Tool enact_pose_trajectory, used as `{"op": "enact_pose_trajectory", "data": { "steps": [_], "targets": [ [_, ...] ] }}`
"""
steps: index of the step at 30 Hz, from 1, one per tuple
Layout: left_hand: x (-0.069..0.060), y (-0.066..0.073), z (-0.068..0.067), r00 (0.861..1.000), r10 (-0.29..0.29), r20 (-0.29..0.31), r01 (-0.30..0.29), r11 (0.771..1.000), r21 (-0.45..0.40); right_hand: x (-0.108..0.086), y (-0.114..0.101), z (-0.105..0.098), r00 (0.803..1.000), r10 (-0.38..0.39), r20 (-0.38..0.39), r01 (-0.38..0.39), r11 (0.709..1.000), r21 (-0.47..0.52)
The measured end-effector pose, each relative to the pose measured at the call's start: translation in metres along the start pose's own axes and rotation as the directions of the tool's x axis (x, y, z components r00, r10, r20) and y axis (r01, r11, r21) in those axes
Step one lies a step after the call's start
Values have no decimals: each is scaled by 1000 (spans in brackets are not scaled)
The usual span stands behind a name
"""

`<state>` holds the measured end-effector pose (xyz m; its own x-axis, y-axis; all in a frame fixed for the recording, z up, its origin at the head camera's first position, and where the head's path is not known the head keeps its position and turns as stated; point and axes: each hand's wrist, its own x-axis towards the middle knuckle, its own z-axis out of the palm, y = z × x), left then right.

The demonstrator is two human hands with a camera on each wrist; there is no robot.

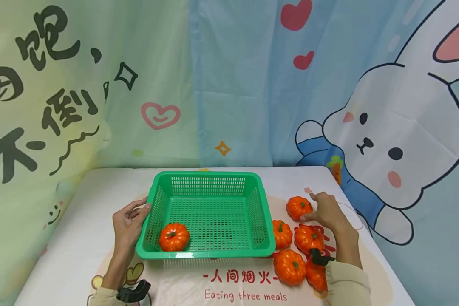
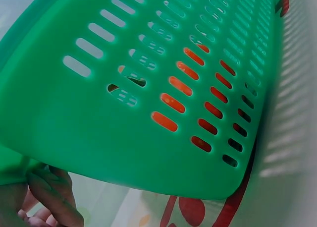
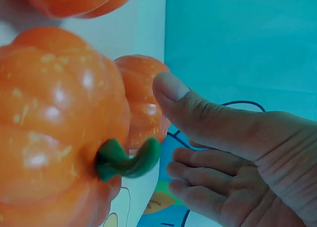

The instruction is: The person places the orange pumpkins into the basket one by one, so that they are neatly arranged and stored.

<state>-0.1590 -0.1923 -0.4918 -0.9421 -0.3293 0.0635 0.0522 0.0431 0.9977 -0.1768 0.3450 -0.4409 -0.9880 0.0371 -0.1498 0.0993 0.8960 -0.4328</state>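
A green plastic basket (image 1: 210,225) with slotted walls lies on the table, holding one small orange pumpkin (image 1: 174,237) in its near left corner. My left hand (image 1: 129,221) grips the basket's left rim; in the left wrist view its curled fingers (image 2: 52,195) show under the rim. To the right of the basket, my right hand (image 1: 329,211) reaches to the farthest loose pumpkin (image 1: 299,208). Its thumb is beside that pumpkin and its other fingers are extended, as the right wrist view shows; whether the thumb touches cannot be told. A nearer pumpkin (image 3: 59,123) with a green stem looms large there.
Several more pumpkins (image 1: 290,267) cluster between the basket's right side and my right forearm, one against the basket (image 1: 281,234). The white table (image 1: 111,182) has printed lettering in front. A cartoon curtain (image 1: 233,85) hangs right behind its back edge.
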Motion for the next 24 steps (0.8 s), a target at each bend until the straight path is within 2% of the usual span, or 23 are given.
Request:
{"op": "enact_pose_trajectory", "data": {
  "steps": [6, 15, 24],
  "targets": [
    [1, -1, -1, 1000, 7, -2, -7, 999, 39, 5, 1, -1, 999, 3, 34, -3, 1000, -17],
    [1, -3, -1, 1000, -3, -12, 3, 999, 38, 12, 4, 5, 998, -5, 64, 6, 1000, -13],
    [0, -2, 0, 1000, 6, -4, -6, 999, 33, 17, 5, 8, 997, 17, 69, -15, 999, -29]
  ]
}}
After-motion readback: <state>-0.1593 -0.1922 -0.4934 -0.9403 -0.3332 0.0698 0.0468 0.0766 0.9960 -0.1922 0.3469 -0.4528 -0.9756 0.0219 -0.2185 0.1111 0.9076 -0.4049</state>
